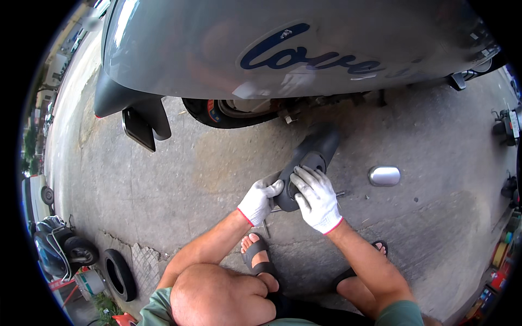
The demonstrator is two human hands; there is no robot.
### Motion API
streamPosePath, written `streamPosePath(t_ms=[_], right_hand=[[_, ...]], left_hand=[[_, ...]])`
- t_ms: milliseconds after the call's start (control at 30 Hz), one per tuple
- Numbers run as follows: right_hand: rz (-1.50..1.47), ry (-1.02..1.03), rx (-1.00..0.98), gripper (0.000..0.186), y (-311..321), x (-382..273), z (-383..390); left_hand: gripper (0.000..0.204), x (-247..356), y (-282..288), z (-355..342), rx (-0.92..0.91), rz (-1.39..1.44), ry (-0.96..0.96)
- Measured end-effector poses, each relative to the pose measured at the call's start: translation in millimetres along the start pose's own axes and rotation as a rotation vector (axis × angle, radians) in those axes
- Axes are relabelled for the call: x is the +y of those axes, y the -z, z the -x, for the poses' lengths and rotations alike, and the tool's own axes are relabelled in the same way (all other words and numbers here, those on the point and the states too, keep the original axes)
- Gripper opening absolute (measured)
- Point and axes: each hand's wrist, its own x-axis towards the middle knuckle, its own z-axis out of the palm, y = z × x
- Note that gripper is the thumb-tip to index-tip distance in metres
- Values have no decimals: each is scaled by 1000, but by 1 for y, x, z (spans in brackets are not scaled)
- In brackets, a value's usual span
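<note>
A long dark grey moulded part [321, 142] with an oval recess on its upper side is between my hands, tilted away to the right. My left hand [260, 200], in a white glove with a red cuff, grips its near left edge, thumb on top. Over the recess and near end, my right hand [318, 202], gloved alike, has its fingers bent and pressed on the part. Metal bars [340, 193] show partly beneath the part, on the ground. To the right lies a silver oval cap [384, 175] with a dark rim.
A grey scooter body [217, 49] spans the top, its wheel [234, 112] underneath and a mudguard [130, 103] at left. A loose tyre [119, 274] and another scooter [60, 247] are at lower left. My sandalled feet [258, 252] rest on the concrete. Parked vehicles stand at far right.
</note>
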Motion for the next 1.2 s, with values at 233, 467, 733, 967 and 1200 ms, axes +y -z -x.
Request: streamPosePath(t_ms=[233, 467, 733, 967, 1200], right_hand=[[-57, -85, 85, 41, -2, -7, -4], [-107, -769, 277, 26, -1, 72, 35], [-797, -1183, 485, 36, -7, 132, 73], [-1678, -1126, 538, 74, 44, 132, 12], [-1475, -1085, 424, 64, 81, 128, -51]], left_hand=[[53, -2, 9, -12, 12, -210, -121], [47, -8, 22, -36, -30, -1999, -866], [34, -17, 18, -33, 23, -1585, -792], [42, 0, -19, -15, -13, -1335, -433], [63, 45, -26, -22, -312, -346, -62]])
